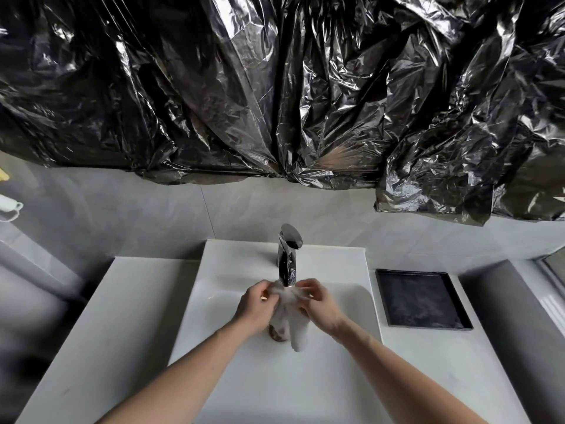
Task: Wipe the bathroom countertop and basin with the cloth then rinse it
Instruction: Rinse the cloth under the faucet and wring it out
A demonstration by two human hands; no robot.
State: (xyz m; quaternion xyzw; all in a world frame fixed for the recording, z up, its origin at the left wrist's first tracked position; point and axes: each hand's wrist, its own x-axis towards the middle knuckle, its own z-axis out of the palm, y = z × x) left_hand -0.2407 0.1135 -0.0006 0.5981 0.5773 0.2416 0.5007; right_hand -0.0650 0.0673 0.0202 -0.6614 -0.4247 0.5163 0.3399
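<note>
A white cloth point(290, 319) hangs bunched over the white basin point(220, 301), right under the spout of the chrome faucet point(288, 255). My left hand point(256, 304) pinches the cloth's upper left part. My right hand point(318, 302) pinches its upper right part. The cloth's lower end dangles over the drain point(276, 333), which is partly hidden by it. I cannot tell whether water is running.
White countertop point(116, 316) extends left of the basin, and more lies right. A black square tray point(422, 298) sits on the right countertop. Crumpled black plastic sheeting point(275, 87) covers the wall above. A white fixture point(9, 206) is mounted at the far left.
</note>
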